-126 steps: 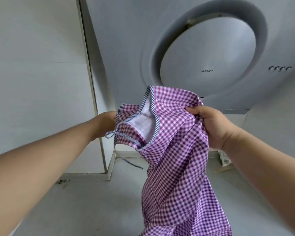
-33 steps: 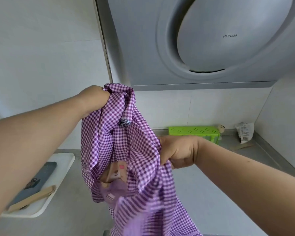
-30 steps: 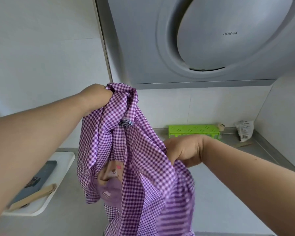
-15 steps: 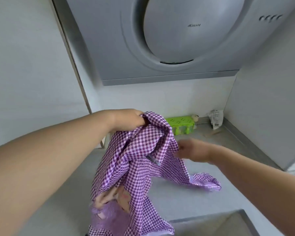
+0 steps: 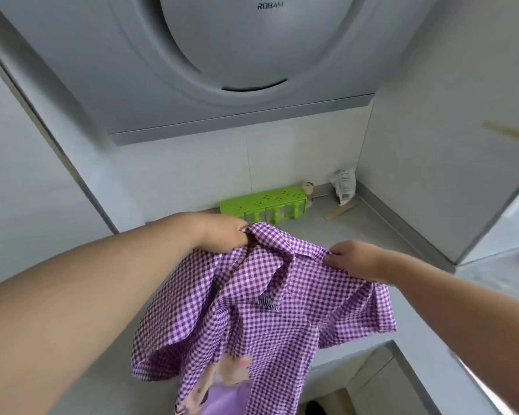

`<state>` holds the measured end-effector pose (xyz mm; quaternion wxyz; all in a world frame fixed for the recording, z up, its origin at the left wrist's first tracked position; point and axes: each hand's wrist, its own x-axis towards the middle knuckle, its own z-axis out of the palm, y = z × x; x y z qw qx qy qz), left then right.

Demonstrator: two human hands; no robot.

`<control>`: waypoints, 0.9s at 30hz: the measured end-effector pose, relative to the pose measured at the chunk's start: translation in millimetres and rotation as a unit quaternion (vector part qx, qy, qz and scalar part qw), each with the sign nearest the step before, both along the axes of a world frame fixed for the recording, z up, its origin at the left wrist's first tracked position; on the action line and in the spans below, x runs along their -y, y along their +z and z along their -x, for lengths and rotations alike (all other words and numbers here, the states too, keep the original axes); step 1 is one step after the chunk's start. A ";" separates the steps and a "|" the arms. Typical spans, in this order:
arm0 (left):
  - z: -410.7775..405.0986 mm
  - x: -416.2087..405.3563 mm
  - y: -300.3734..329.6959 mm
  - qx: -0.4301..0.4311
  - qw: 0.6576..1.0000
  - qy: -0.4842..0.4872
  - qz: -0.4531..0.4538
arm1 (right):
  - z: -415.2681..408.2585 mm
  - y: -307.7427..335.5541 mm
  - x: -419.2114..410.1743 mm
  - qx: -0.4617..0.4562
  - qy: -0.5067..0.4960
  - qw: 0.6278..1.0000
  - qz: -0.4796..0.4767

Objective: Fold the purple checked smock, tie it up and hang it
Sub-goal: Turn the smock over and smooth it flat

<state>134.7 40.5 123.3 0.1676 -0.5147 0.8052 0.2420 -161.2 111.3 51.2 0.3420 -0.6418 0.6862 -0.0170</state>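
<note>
The purple checked smock (image 5: 252, 319) hangs crumpled between both hands, low over the grey counter (image 5: 369, 232). My left hand (image 5: 222, 235) is closed on a bunched top edge of the cloth. My right hand (image 5: 354, 259) pinches another part of the top edge further right, so the fabric stretches between them. A small striped trim tab shows near the middle. A bear picture and a plain purple pocket show at the smock's lower end, which drops past the counter's front edge.
A large grey range hood (image 5: 222, 70) hangs overhead. A green perforated box (image 5: 264, 205) stands against the back wall, with a small white packet (image 5: 343, 185) and a wooden stick (image 5: 340, 211) to its right. White tiled walls close in both sides.
Both hands have come down from chest height toward the counter. My right hand let go of the middle of the smock and took a top edge, pulling it out to the right.
</note>
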 end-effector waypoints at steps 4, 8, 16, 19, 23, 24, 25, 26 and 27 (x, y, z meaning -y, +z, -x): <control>49.1 -0.8 -11.4 -0.082 0.987 0.028 -0.138 | 62.6 40.1 17.7 -0.001 0.049 0.988 -0.149; 82.9 -2.2 -21.5 -0.190 0.915 0.143 -0.326 | 103.2 65.4 49.4 -0.143 0.099 0.972 -0.158; 105.6 50.1 -77.4 -0.013 0.998 0.020 -0.050 | 125.7 -5.3 110.4 -0.308 0.057 0.949 -0.044; 104.4 72.2 -112.3 -0.027 0.997 0.068 -0.037 | 127.4 -36.1 118.3 -0.309 0.003 0.951 -0.016; 91.3 92.4 -150.1 0.002 0.991 0.131 0.001 | 134.6 -69.5 132.6 -0.350 -0.032 0.936 -0.002; 87.9 93.0 -154.5 0.009 0.989 0.146 0.010 | 137.8 -75.6 135.9 -0.352 -0.040 0.935 -0.005; 84.7 93.0 -156.0 0.019 0.986 0.165 0.019 | 141.0 -81.4 140.1 -0.349 -0.043 0.936 -0.003; 81.5 93.8 -156.2 0.024 0.982 0.185 0.025 | 144.4 -87.2 146.0 -0.346 -0.042 0.937 0.004; 78.3 95.3 -157.3 0.026 0.979 0.202 0.024 | 148.4 -91.3 149.2 -0.347 -0.043 0.937 0.006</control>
